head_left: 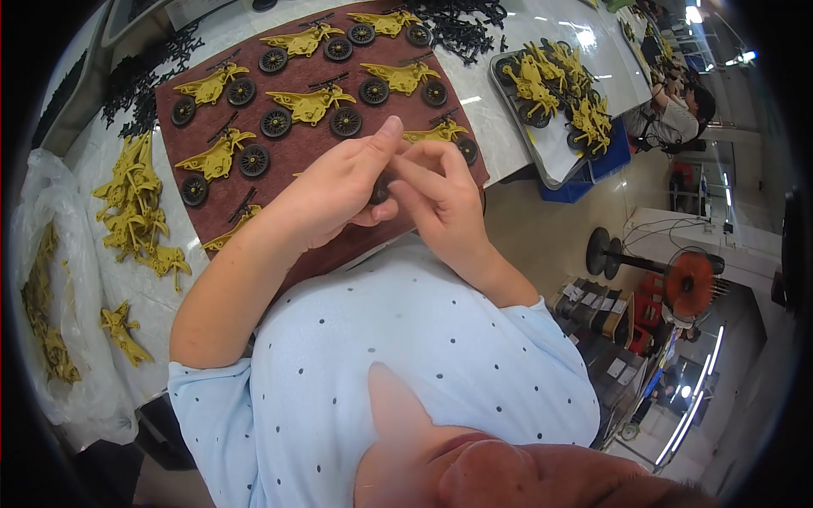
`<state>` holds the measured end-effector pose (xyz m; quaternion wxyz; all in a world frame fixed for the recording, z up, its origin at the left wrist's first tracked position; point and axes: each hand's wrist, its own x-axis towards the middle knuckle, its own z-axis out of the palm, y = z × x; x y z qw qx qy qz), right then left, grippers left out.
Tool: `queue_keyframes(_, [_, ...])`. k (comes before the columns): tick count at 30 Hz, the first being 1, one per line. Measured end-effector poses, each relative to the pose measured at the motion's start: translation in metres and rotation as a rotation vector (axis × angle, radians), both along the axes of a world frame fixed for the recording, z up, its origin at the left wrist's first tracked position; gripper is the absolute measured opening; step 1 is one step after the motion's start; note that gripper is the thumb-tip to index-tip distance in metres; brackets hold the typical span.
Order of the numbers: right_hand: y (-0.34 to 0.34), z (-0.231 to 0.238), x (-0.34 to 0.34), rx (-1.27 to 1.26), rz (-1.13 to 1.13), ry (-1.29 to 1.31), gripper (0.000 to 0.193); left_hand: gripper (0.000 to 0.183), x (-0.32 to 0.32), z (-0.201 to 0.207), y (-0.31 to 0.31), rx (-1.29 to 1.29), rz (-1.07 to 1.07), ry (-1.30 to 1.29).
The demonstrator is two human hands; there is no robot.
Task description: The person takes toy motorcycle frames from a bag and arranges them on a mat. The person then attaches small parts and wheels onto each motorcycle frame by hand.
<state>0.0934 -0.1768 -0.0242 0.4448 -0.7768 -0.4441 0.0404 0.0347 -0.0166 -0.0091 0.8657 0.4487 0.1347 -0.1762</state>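
My left hand (343,182) and my right hand (445,190) meet over the near part of a dark red cloth (216,135). The left fingers curl inward with the thumb raised, and the right thumb and fingers pinch toward the left palm. A small dark piece (378,194) shows between them; its kind is mostly hidden by the fingers. Around them, yellow toy motorcycles with black wheels lie in rows, such as one motorcycle (309,106) just beyond my hands. Another motorcycle (440,133) is partly covered by my right hand, and one more (233,229) lies beside my left forearm.
At left lie a heap of yellow motorcycle bodies (131,199) and a clear plastic bag (93,339) holding more. Black small parts (457,25) are piled at the back. A metal tray (550,173) of motorcycles stands right, above a blue bin (611,152). A fan (688,284) and a seated person (682,114) are farther right.
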Motion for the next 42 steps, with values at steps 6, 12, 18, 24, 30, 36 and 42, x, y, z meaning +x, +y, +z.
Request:
queue_keyframes(6, [0.002,-0.006,-0.003,0.121,-0.013,0.231,0.021,0.049,-0.01,-0.007,0.006,-0.015,0.029,0.002])
queue_keyframes(12, [-0.003,-0.016,-0.006,0.218,-0.073,0.414,0.012,0.03,-0.022,-0.017,0.011,0.336,0.058,-0.099])
queue_keyframes(18, [0.005,-0.01,-0.019,0.341,-0.168,0.541,0.008,0.022,-0.027,-0.027,0.019,0.608,0.206,-0.242])
queue_keyframes(24, [0.002,-0.018,-0.021,-0.193,-0.008,0.072,0.016,0.013,-0.028,-0.032,0.037,1.483,0.188,-0.447])
queue_keyframes(30, [0.011,-0.024,-0.032,-0.298,-0.052,-0.107,0.012,0.015,-0.031,-0.05,0.036,1.668,0.026,-0.417])
queue_keyframes(36, [0.024,-0.028,-0.04,-0.438,-0.08,-0.049,0.012,0.013,-0.026,-0.061,0.035,1.681,0.032,-0.422])
queue_keyframes(42, [0.037,-0.033,-0.044,-0.502,-0.108,-0.069,0.01,0.01,-0.033,-0.057,0.03,1.687,0.06,-0.43])
